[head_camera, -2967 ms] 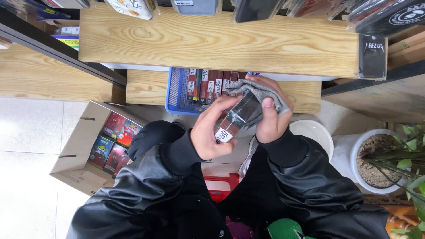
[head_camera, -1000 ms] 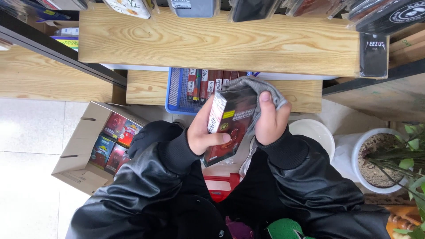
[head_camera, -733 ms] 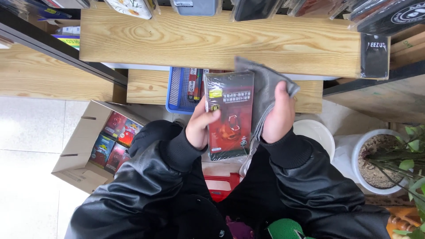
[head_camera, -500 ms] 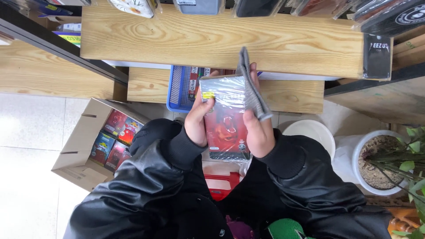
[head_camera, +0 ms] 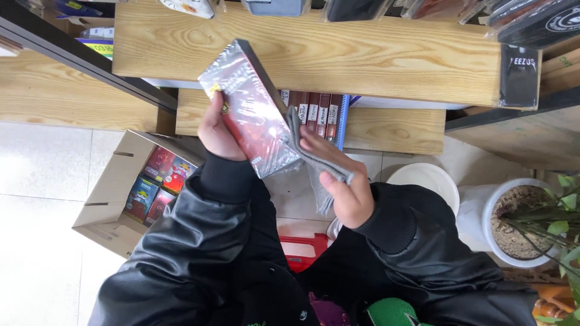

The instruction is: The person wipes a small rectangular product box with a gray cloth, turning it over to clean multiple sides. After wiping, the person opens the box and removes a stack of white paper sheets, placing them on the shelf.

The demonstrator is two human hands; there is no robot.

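The box, flat, red and film-wrapped, is held tilted in front of the wooden shelf, above the person's lap. The left hand grips its lower left edge, fingers wrapped behind. The right hand clamps a grey cloth against the box's right edge. Judged step: wiping the wrapped box along one side. The next move likely calls for turning the box to present another face to the cloth.

A blue basket just behind the box holds upright dark red packs with white labels. A cardboard carton on the floor at left contains red and blue packs. A black rectangular tag hangs at the shelf's right end. White pots stand at right.
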